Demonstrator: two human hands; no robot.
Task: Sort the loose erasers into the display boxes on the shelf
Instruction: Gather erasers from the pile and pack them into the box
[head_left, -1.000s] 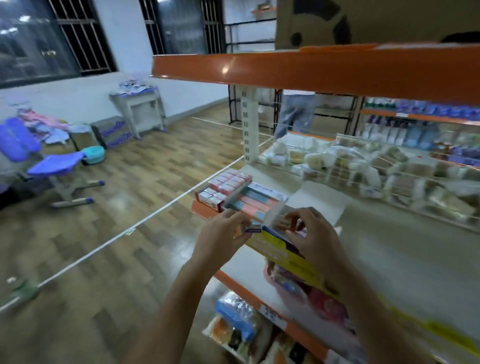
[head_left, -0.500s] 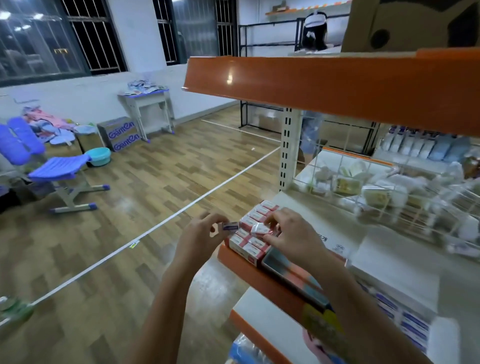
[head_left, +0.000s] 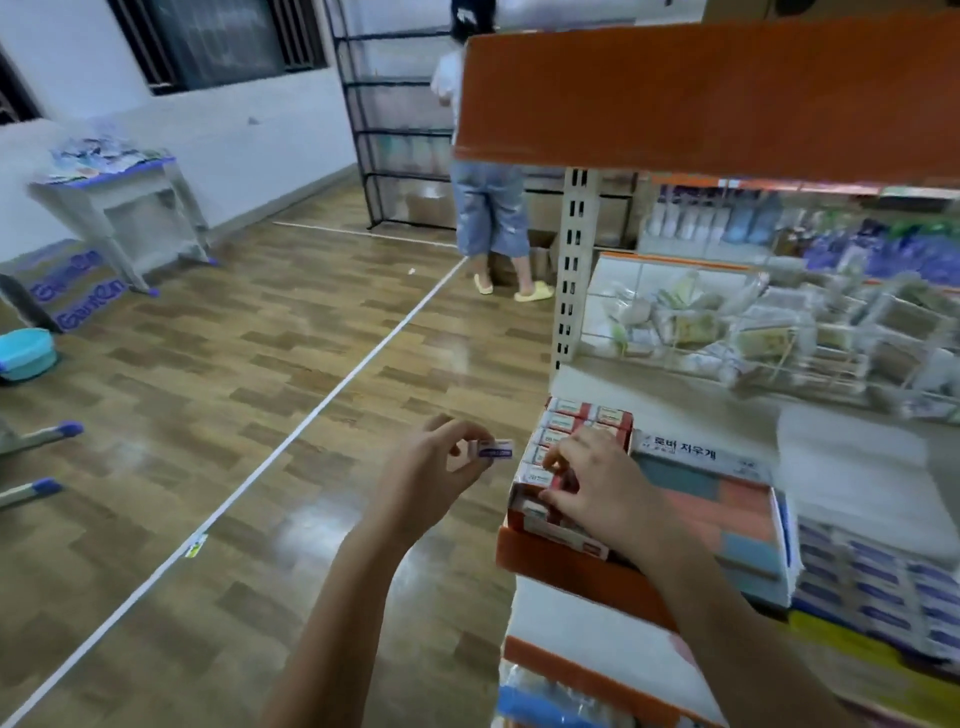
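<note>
Mostly the red-label display box (head_left: 569, 467) looks filled; right hand (head_left: 597, 488) presses its erasers with curled fingers, while left hand (head_left: 436, 467) pinches one purple-label eraser (head_left: 496, 449), unplaced, just left of it.

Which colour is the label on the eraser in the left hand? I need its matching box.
Purple on a white eraser, pinched by the left hand; head view.

White purple-label eraser (head_left: 496, 449) held beside red-eraser display box (head_left: 563, 470).
</note>
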